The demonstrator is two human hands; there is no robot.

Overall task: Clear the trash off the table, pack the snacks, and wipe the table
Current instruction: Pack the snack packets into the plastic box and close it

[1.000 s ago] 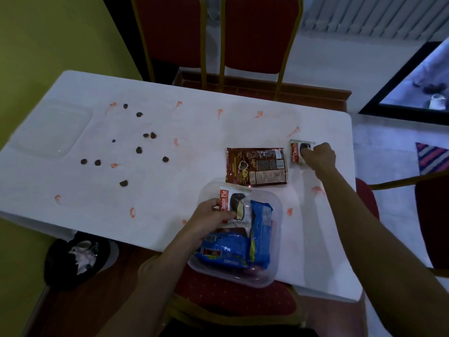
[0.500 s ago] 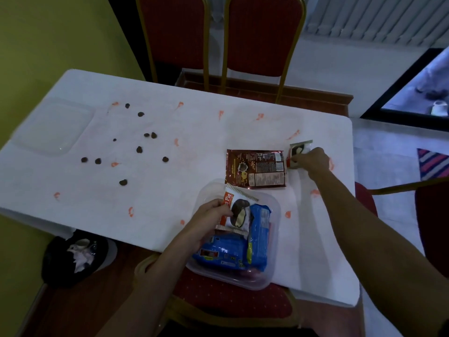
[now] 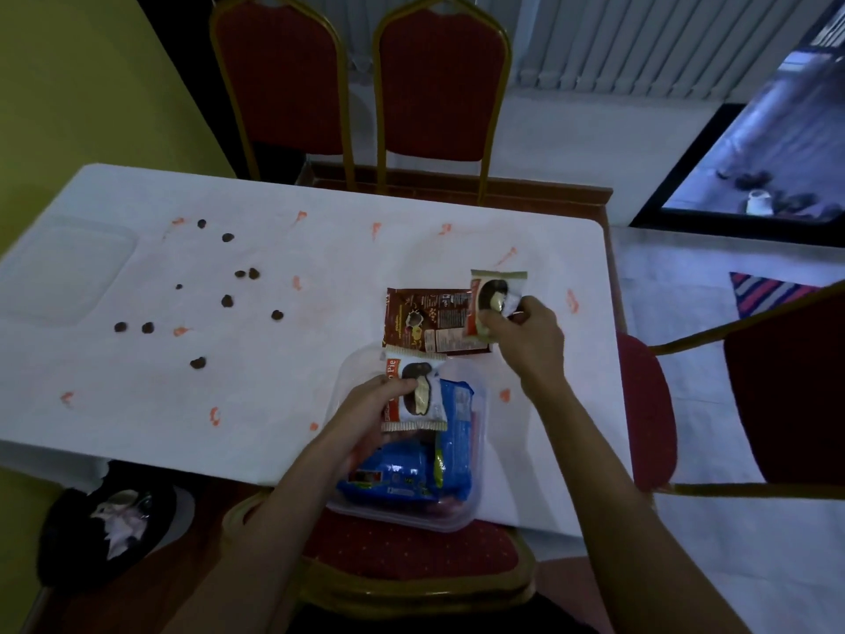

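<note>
My left hand (image 3: 375,404) pinches a white Choco Pie packet (image 3: 418,393) over a clear plastic container (image 3: 411,519) at the table's near edge. Blue snack packs (image 3: 411,473) lie inside the container. My right hand (image 3: 526,331) holds a second Choco Pie packet (image 3: 491,299) lifted off the white table (image 3: 274,382), just right of a flat brown snack sachet (image 3: 425,320). Several dark crumbs (image 3: 226,300) and orange smears (image 3: 215,416) mark the table's left and middle.
A clear lid (image 3: 59,272) lies at the table's far left. A black bin with trash (image 3: 105,528) stands on the floor at lower left. Red chairs stand behind the table (image 3: 439,84), under the container (image 3: 411,555) and at right (image 3: 786,391).
My right hand picked the second Choco Pie packet up from the table's right side and brought it left, toward the container. My left hand kept hold of its packet over the container.
</note>
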